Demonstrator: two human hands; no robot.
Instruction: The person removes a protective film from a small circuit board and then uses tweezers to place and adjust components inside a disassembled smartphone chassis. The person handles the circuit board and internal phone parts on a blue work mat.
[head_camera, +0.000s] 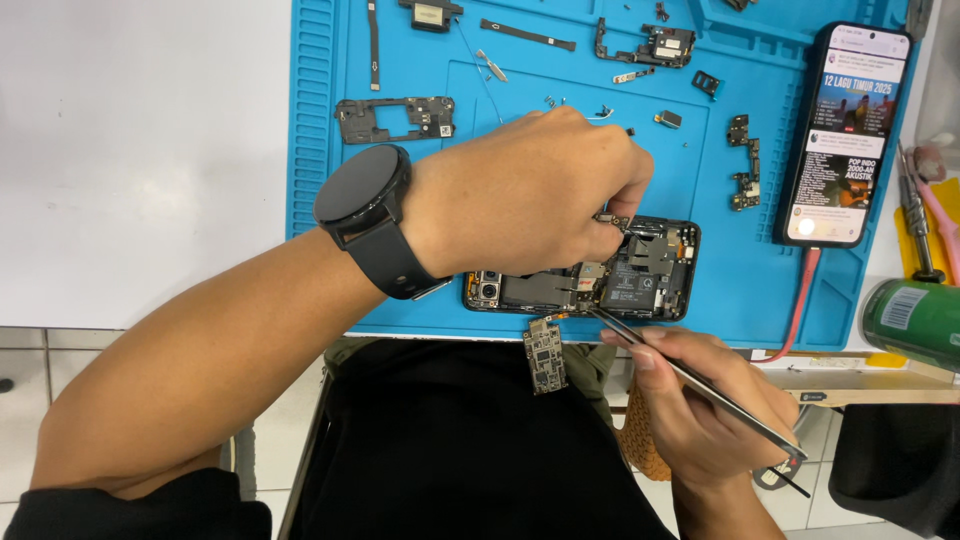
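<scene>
Below, left hand (520, 195) pinches the opened black phone chassis (580, 270) steady; right hand (700, 400) grips slim steel tweezers (690, 375), best kept shallow, tips light on connectors.

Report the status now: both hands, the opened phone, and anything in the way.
Left hand pinching a part on the opened phone. Right hand holds tweezers, tips at the phone. Small circuit board hangs off the mat edge, close by.

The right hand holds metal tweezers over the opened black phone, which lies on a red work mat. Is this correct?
Not quite. The head view shows the right hand holding the metal tweezers over the opened black phone, but the work mat is blue, not red.
</scene>
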